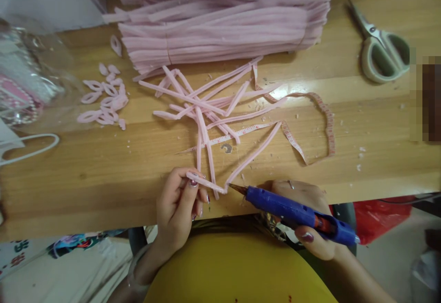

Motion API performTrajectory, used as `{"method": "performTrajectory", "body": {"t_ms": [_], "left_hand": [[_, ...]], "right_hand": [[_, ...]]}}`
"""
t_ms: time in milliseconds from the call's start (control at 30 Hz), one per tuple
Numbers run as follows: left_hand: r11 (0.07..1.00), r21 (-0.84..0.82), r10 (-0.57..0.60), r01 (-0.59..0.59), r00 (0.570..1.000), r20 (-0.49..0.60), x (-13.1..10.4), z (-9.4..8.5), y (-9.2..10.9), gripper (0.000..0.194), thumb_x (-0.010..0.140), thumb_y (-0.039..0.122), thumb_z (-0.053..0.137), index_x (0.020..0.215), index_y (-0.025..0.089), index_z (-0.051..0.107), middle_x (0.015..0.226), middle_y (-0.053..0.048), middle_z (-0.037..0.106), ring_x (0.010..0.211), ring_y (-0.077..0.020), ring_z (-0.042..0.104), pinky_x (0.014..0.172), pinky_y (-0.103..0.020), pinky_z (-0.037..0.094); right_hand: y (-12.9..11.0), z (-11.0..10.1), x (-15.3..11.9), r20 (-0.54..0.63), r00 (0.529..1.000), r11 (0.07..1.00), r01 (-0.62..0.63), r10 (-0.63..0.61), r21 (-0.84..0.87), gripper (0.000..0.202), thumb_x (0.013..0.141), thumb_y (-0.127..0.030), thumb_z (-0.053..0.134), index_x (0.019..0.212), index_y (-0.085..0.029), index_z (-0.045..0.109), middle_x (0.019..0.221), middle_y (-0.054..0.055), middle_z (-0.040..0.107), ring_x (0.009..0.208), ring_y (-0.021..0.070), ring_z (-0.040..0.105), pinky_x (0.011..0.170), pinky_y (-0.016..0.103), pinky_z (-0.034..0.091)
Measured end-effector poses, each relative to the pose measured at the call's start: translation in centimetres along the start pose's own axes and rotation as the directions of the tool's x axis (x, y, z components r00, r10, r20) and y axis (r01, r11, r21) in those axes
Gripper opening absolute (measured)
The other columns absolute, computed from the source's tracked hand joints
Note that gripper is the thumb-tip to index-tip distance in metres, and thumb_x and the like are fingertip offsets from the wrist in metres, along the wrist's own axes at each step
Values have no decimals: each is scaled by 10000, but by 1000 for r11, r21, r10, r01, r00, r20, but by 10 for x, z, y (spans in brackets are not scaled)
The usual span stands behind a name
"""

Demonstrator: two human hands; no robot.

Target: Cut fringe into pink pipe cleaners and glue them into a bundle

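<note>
Near side of the table (51, 183): the right hand (305, 197) grips a blue glue gun (282, 208); to its left, the left hand (177, 208) pinches a bent pink strip (210, 184). Gluing seems underway, calling for steady fingers; nozzle (238, 189) contact is unclear.

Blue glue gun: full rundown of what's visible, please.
The blue glue gun has a slim, plastic-looking body with pale specks, a dark, tapered nozzle, a red part in an opening near the rear, and a pale, translucent stub at the back end. The right hand grips it over the table's near edge, nozzle toward the left hand. The tip is at the bend of a pink strip; contact is unclear. Handle and trigger are hidden.
</note>
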State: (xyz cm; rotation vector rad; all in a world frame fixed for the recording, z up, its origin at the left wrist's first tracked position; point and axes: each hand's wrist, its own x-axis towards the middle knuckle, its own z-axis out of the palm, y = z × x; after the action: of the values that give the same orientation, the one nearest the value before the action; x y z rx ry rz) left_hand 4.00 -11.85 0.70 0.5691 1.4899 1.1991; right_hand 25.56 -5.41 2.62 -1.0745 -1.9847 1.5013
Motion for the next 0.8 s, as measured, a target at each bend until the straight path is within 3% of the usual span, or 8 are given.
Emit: {"method": "performTrajectory", "body": {"t_ms": [300,500,800], "left_hand": [[996,-35,-81,79,996,-38,-4,4,4,183,904,377,592,889,195,580,561,48,579,369,-43,439,349,-120,314],[993,-11,-120,119,990,-68,-5,6,9,180,897,375,585,889,196,563,565,52,560,384,-52,435,365,-134,302],[991,-27,-132,130,989,-74,-4,6,8,190,888,382,591,876,194,563,561,54,552,382,-48,429,361,-129,291]], "right_hand": [[1,4,-2,-111,994,998,-17,23,53,572,907,-685,358,567,-226,381,515,-15,389,453,134,366,458,301,364],[1,3,-2,-59,997,998,-48,50,27,628,904,-722,308,540,-217,392,501,-3,420,432,124,400,400,285,282],[3,3,-7,-98,994,999,-38,40,22,606,929,-675,294,538,-218,369,509,1,401,442,133,392,409,295,303]]}}
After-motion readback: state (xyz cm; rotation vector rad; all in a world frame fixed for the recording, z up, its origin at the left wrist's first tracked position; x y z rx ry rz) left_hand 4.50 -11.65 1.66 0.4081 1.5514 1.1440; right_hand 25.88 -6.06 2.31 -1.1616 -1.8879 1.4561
